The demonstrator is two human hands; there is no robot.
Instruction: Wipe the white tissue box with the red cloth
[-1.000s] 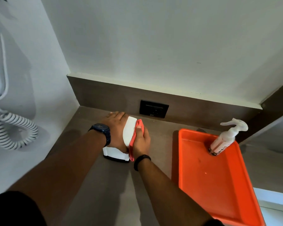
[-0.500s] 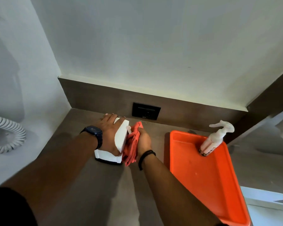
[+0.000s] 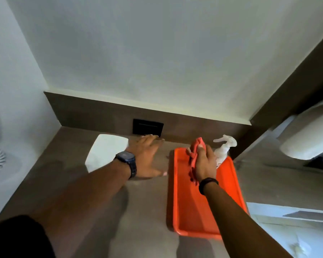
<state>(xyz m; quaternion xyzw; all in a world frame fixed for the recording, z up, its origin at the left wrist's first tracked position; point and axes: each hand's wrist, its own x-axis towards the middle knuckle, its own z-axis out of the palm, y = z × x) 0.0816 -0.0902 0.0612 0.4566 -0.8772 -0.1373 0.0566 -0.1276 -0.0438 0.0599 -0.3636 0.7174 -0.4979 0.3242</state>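
Two hands were out over the brown surface, well apart from each other. The left hand, with a dark watch on its wrist, was spread flat and wide, fingers extended and palm down, gripping nothing; whether it pressed on the surface or hovered just above could not be told. The white tissue box sat just to the outside of that hand, beside the wrist and partly hidden by the forearm, with no hand on it. The right hand, a dark band at its wrist, was closed around the bunched red cloth, which stuck out beyond the fingers and hung down along the thumb side. That hand was held over the far end of an orange tray. A white spray bottle stood in the tray just beyond its knuckles.
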